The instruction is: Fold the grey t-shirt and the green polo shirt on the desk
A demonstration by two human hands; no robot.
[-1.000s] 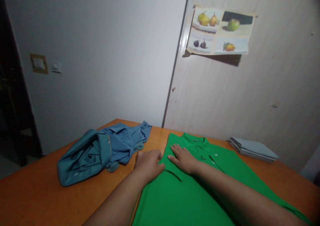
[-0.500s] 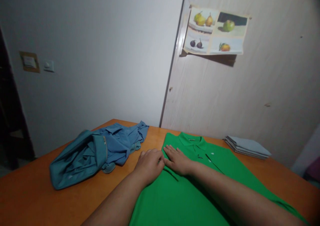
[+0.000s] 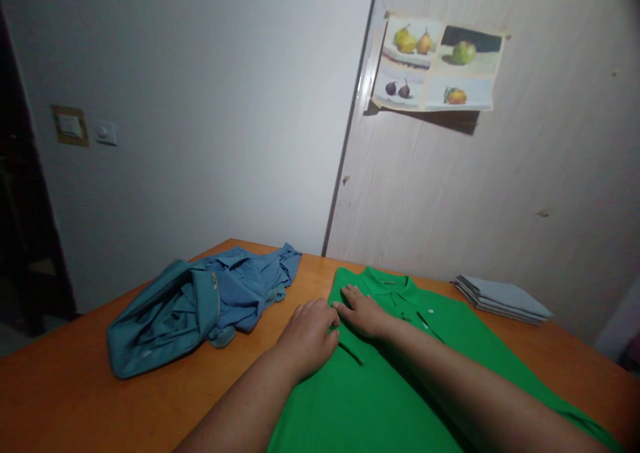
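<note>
A green polo shirt (image 3: 380,386) lies spread flat on the orange wooden table (image 3: 75,393), its collar toward the far wall. My left hand (image 3: 310,336) rests on the shirt's left shoulder edge, fingers curled down onto the cloth. Just beside it, my right hand (image 3: 363,313) lies flat on the same shoulder near the collar, fingers stretched out. The two hands nearly touch.
A crumpled heap of blue shirts (image 3: 200,303) lies on the table to the left. A stack of folded grey cloths (image 3: 503,298) sits at the far right by the wall. A fruit poster (image 3: 435,63) hangs above. Light switches (image 3: 83,129) are on the left wall.
Both hands have slid a little farther up the shoulder toward the collar. The camera has shifted slightly; the clothes have not moved.
</note>
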